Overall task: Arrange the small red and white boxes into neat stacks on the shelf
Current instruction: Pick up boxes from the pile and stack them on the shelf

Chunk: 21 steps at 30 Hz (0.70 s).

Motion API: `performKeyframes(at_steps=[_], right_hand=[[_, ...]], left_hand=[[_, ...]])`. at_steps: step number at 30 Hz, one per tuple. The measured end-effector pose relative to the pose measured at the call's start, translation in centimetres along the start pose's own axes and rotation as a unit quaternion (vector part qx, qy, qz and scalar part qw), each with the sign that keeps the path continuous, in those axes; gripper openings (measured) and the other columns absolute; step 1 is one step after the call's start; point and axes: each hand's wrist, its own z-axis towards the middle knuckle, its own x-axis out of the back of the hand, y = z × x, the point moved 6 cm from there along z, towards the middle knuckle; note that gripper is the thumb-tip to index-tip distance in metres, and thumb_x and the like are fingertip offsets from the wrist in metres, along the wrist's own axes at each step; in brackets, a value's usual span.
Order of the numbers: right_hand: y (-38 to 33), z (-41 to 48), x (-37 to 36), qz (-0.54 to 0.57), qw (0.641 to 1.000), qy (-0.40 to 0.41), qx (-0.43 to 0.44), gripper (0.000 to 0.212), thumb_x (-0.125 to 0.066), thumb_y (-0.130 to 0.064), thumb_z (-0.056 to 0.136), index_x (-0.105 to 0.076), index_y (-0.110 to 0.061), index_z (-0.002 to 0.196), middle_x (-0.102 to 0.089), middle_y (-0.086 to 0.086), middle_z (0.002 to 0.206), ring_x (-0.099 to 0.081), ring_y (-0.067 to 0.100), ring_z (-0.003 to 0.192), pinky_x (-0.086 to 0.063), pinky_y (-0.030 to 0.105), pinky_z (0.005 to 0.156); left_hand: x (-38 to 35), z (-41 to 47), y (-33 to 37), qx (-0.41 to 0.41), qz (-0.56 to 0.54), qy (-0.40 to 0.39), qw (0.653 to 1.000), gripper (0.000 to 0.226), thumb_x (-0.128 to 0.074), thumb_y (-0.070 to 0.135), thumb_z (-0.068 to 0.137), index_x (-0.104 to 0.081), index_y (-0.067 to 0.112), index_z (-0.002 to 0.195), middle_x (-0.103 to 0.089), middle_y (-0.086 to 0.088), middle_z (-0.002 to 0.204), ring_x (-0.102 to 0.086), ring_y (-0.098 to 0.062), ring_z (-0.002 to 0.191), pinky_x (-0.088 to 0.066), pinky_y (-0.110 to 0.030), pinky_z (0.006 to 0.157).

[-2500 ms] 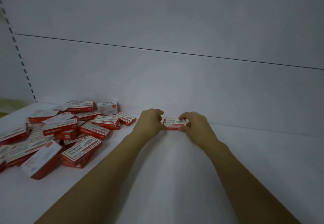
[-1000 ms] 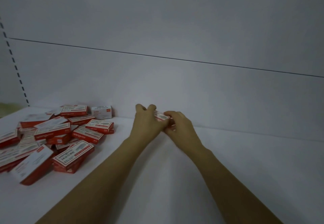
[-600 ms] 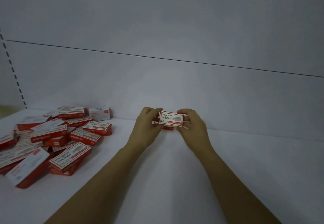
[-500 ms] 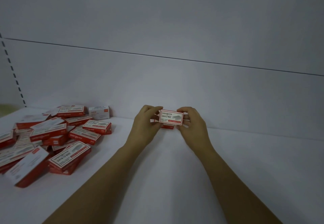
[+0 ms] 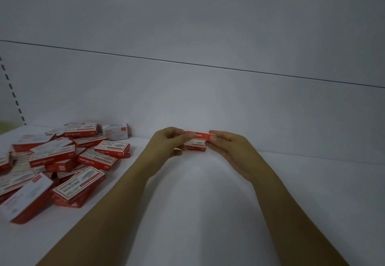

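Pale grey back panel (image 5: 187, 103) fills most of the view, dimly lit; thin dark horizontal seam (image 5: 208, 66) crosses it, sloping down to the right; plain upper panel (image 5: 187, 11) above the seam; column of dark slots (image 5: 13, 94) at far left; small yellow-green patch (image 5: 4, 127) below the slots, too blurred to identify

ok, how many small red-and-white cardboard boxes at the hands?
2: held box pinched between left hand and right hand; lower box on white shelf beneath. More possibly hidden.
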Motion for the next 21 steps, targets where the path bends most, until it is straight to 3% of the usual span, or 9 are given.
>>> performKeyframes(at_steps=[2,9,12,15,19,21], right_hand=[[0.0,-0.1,-0.4,0.077,0.997,-0.014,-0.022,0.029,-0.053,-0.011,0.093,-0.060,0.007,0.115,-0.065,0.019,0.115,-0.065,0.022,0.105,-0.053,0.028,0.092],[1.2,-0.4,-0.4,0.106,0.987,0.044,-0.111,0.028,-0.060,-0.021,0.090,-0.064,0.002,0.106,-0.072,0.015,0.097,-0.069,0.020,0.087,-0.057,0.025,0.080],[0.6,-0.1,-0.3,0.090,0.993,0.050,-0.058,0.022,-0.058,-0.017,0.091,-0.065,0.001,0.103,-0.071,0.013,0.098,-0.069,0.016,0.088,-0.055,0.026,0.085],[-0.9,-0.1,-0.1,-0.034,0.996,0.071,0.034,0.024,-0.066,-0.013,0.084,-0.066,-0.012,0.108,-0.068,0.004,0.106,-0.065,0.010,0.098,-0.050,0.025,0.092],[-2.6,-1.2,-1.8,-0.155,0.980,0.052,0.111,0.042,-0.069,0.000,0.078,-0.061,-0.020,0.114,-0.065,-0.002,0.107,-0.065,0.004,0.092,-0.053,0.015,0.076],[-2.8,-1.6,-2.9,-0.192,0.971,0.043,0.136,0.050,-0.071,0.001,0.075,-0.058,-0.024,0.116,-0.063,-0.006,0.106,-0.065,0.006,0.089,-0.054,0.016,0.076]], left_hand=[[0.0,0.1,-0.3,0.034,-0.009,0.002,0.999,0.041,-0.067,0.038,0.082,-0.062,0.000,0.097,-0.059,-0.004,0.075,-0.056,-0.017,0.068,-0.047,-0.028,0.065],[-0.5,0.0,-0.9,0.106,0.035,0.000,0.994,0.044,-0.059,0.050,0.084,-0.068,0.007,0.090,-0.055,0.000,0.062,-0.052,-0.015,0.057,-0.046,-0.027,0.059],[-0.5,0.1,-1.0,0.096,0.011,-0.016,0.995,0.036,-0.065,0.038,0.084,-0.066,0.003,0.092,-0.058,-0.005,0.072,-0.056,-0.016,0.062,-0.045,-0.026,0.061],[-0.7,0.0,-0.9,0.064,0.006,-0.050,0.997,0.025,-0.070,0.020,0.082,-0.067,0.003,0.101,-0.067,-0.004,0.084,-0.063,-0.014,0.076,-0.049,-0.022,0.068],[-1.0,-0.2,-0.7,0.025,-0.005,-0.069,0.997,0.033,-0.069,-0.004,0.077,-0.064,0.005,0.108,-0.072,-0.004,0.093,-0.069,-0.011,0.080,-0.055,-0.019,0.072],[-1.0,-0.2,-0.8,0.005,-0.010,-0.067,0.998,0.035,-0.067,-0.009,0.077,-0.064,0.004,0.110,-0.072,-0.009,0.098,-0.069,-0.017,0.088,-0.056,-0.023,0.079]])
